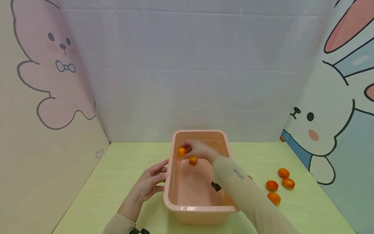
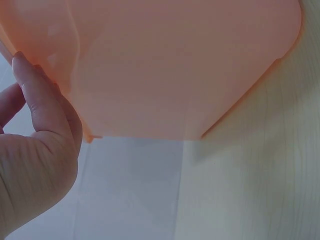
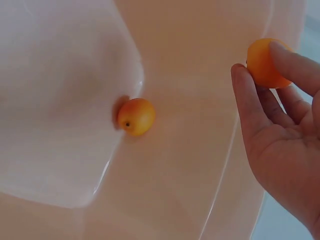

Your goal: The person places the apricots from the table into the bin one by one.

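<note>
A pink plastic basin [image 1: 193,188] stands on the table. Inside its far left part, my right hand [image 1: 201,151] pinches an orange-red cherry tomato [image 3: 267,64] between thumb and fingertips, above the basin floor. Another cherry tomato [image 3: 136,117] lies in the basin below that hand, where the floor meets the wall. At the basin's left side my left hand [image 1: 152,182] touches the outer wall just under the rim, its fingers extended. From the left wrist view, thumb and fingers [image 2: 37,95] lie along the basin's edge.
Several cherry tomatoes [image 1: 271,186] lie on the pale wooden table [image 1: 131,152] to the right of the basin. One more is partly hidden behind the right sleeve [image 1: 242,188]. A white cloth backdrop [image 1: 187,81] rises behind, with cartoon-printed panels at both sides.
</note>
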A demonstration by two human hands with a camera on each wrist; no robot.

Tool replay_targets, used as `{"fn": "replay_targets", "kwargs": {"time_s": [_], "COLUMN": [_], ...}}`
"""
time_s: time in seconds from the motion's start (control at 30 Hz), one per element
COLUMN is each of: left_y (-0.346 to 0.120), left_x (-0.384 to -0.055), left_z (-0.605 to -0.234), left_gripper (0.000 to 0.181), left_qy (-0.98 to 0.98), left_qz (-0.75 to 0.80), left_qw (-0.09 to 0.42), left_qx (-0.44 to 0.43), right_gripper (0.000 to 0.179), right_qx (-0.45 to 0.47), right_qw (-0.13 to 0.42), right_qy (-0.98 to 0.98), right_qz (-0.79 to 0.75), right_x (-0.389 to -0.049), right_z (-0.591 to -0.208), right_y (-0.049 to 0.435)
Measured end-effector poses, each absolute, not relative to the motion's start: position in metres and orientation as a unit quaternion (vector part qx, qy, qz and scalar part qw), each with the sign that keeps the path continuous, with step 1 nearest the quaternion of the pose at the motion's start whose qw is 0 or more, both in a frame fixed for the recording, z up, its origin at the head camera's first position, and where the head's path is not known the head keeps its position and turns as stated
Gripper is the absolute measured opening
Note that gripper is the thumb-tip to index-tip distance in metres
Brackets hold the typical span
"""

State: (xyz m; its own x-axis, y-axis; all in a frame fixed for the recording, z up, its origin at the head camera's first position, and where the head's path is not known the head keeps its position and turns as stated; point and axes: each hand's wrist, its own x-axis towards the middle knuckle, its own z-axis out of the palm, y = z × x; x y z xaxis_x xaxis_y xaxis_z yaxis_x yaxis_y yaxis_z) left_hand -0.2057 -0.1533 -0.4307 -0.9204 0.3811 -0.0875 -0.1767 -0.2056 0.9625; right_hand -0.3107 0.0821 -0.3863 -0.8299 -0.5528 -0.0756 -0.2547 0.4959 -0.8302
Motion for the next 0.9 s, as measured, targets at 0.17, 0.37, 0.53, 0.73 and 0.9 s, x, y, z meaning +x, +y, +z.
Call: {"fn": "replay_targets", "kwargs": {"time_s": [0.17,0.37,0.53,0.73,0.9], "left_y": [-0.154,-0.155,-0.156,-0.155,-0.154], "left_x": [-0.205,-0.206,-0.205,-0.206,-0.207], "left_z": [-0.430,-0.430,-0.430,-0.431,-0.432], "left_gripper": [0.064,0.062,0.062,0.061,0.062], "left_qy": [0.607,0.611,0.608,0.608,0.604], "left_qz": [0.769,0.765,0.768,0.768,0.771], "left_qw": [0.180,0.178,0.176,0.176,0.178], "left_qx": [0.087,0.094,0.095,0.095,0.092], "right_gripper": [0.031,0.031,0.030,0.028,0.036], "right_qx": [-0.252,-0.251,-0.254,-0.272,-0.270], "right_qw": [0.193,0.227,0.250,0.253,0.260], "right_qy": [0.840,0.842,0.846,0.848,0.842], "right_qz": [-0.440,-0.421,-0.397,-0.378,-0.389], "right_x": [-0.312,-0.310,-0.309,-0.308,-0.309], "right_z": [-0.392,-0.395,-0.397,-0.401,-0.400], "right_y": [0.080,0.078,0.076,0.076,0.076]}}
